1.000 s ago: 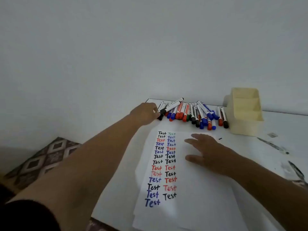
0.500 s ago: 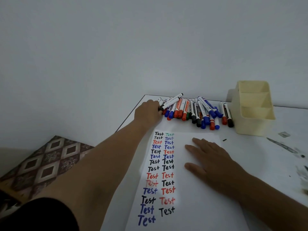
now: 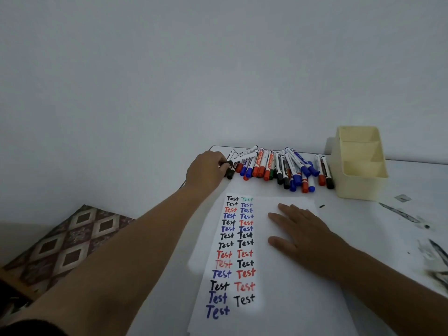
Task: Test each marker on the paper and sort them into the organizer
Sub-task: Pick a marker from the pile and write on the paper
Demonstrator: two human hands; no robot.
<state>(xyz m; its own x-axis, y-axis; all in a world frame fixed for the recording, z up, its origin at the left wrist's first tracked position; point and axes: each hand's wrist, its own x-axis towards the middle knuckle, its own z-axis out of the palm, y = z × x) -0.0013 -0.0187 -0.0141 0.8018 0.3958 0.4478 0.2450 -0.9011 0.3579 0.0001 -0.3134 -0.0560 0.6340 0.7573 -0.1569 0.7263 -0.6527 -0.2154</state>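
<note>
Black-capped marker [image 3: 241, 159] pinched by left hand [image 3: 206, 169] fingers [image 3: 221, 163].

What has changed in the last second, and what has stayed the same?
Little changed. The left hand stayed at the left end of the marker pile, pinching the black-capped marker, whose far end still rests on the pile; it is not yet lifted clear. The right hand stayed flat on the paper. The organizer stayed in place, with no markers visible inside.
</note>
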